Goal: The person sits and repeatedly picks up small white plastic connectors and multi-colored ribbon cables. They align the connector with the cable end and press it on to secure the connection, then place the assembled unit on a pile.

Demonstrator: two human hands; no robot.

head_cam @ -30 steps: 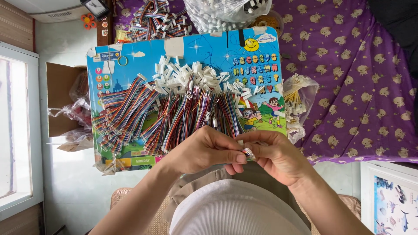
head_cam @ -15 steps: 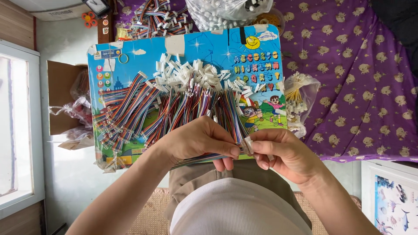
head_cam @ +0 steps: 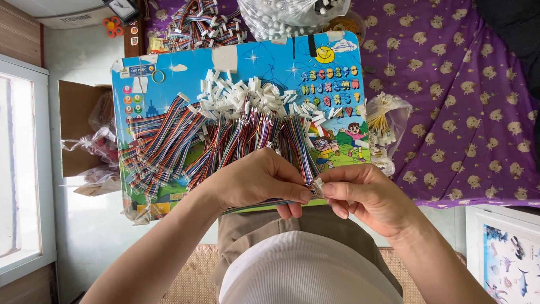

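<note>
Purple cloth (head_cam: 450, 112) behind. Beyond both hands, many finished cables (head_cam: 225, 141) heaped on blue board (head_cam: 169, 79). Left hand (head_cam: 256, 183) gripped ribbon cable (head_cam: 264, 204); right hand (head_cam: 365, 197) pinched white connector (head_cam: 318, 184); more loose connectors (head_cam: 292, 17) remained.

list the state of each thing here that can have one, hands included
left hand: closed, pinching a flat multicoloured wire strip
right hand: closed, pinching a small white connector at the strip's end
loose wire harnesses: heaped across the blue picture board
clear bag of white connectors: full, beyond the board
small clear bag: open, right of the board
cardboard box: open
</note>
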